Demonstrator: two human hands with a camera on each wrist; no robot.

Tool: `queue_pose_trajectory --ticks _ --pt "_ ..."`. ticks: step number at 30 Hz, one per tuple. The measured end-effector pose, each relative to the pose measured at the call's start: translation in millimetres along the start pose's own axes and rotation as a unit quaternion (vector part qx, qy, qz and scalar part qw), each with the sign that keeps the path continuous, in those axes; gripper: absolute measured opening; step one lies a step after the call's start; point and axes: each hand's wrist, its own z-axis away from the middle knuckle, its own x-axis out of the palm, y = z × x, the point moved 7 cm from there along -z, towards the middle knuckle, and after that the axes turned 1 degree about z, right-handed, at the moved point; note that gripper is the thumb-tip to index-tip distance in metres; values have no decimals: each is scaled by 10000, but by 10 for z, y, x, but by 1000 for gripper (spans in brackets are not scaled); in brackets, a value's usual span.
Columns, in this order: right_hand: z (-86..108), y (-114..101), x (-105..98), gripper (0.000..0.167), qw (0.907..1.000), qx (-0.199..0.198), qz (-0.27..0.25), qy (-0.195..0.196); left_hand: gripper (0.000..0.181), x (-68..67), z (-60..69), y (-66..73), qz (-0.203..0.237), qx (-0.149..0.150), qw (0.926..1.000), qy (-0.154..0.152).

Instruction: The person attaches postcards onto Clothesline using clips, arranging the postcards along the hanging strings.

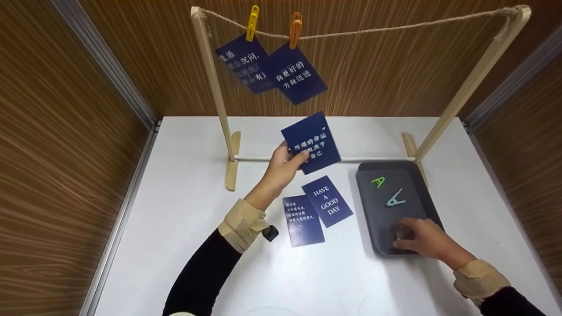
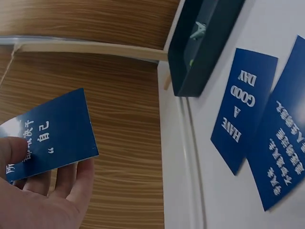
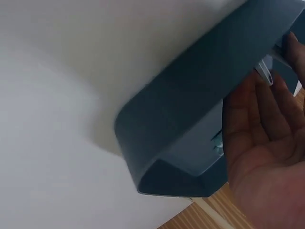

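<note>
Two hung cards [image 1: 300, 72] up top, two loose cards [image 1: 328, 201] lower-middle to go; left hand [image 1: 283, 169] pinching another card [image 1: 312, 138], right hand [image 1: 425, 238] a clip [image 3: 264, 73].

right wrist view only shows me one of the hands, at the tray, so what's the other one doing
Observer: The left hand holds up a dark blue card, thumb across its printed side.
Operator: ok, anything hanging up out of my sight
Observer: Yes, from a rope: one hanging card under a yellow clip, and a second hanging card under an orange clip.
Operator: and any cards lying loose
Observer: Two on the table: the HAVE A GOOD DAY card and a card with smaller text.
</note>
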Motion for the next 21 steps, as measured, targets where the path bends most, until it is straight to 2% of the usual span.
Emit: queue_pose_trajectory --ticks 3,5,8,12,17,21 --pt "-78 -78 -187 36 9999 -116 -64 -54 43 122 -93 99 198 -46 9998 -45" --pt "-161 -165 -364 31 9997 -235 -99 0 43 165 -162 165 246 6 9997 11" --pt "-307 -348 -649 28 9989 -431 -197 37 43 185 -259 250 273 82 9995 157" --pt "-511 -650 -1091 34 9976 -652 -153 169 39 179 -380 332 347 -64 9987 368" --pt "-738 -1034 -1601 34 9948 -798 -64 624 35 219 -499 384 518 -385 9967 499" --pt "-890 -1297 -1978 31 9884 -808 -416 1219 38 274 -586 420 628 -548 9951 537"
